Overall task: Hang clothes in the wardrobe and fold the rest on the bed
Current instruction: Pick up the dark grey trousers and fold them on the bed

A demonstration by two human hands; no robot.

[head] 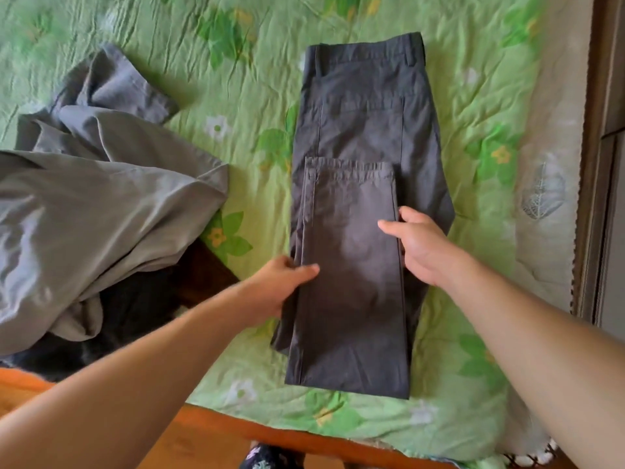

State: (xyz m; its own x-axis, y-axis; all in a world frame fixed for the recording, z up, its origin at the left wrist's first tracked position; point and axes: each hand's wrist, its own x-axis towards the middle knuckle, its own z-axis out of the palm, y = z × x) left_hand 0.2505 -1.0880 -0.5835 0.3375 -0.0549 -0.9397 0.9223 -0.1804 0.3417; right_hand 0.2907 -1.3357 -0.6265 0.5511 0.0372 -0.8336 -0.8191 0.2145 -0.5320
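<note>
Over at nine o'clock a grey heap (101,204) lies unfolded, and the left hand (284,282) pinches the left edge of the dark trousers (358,130), thumb on top, fingers tucked under. They lie mid-bed, waistband at twelve o'clock, legs doubled back; the right hand (419,245) grips the three o'clock edge likewise. If one side lifts ahead of the other, the layers could slide askew and spoil the fold.

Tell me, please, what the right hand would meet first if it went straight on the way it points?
The right hand points up-left and pinches the dark grey folded trousers; going on, it would likely slide across their folded-over leg.
</note>
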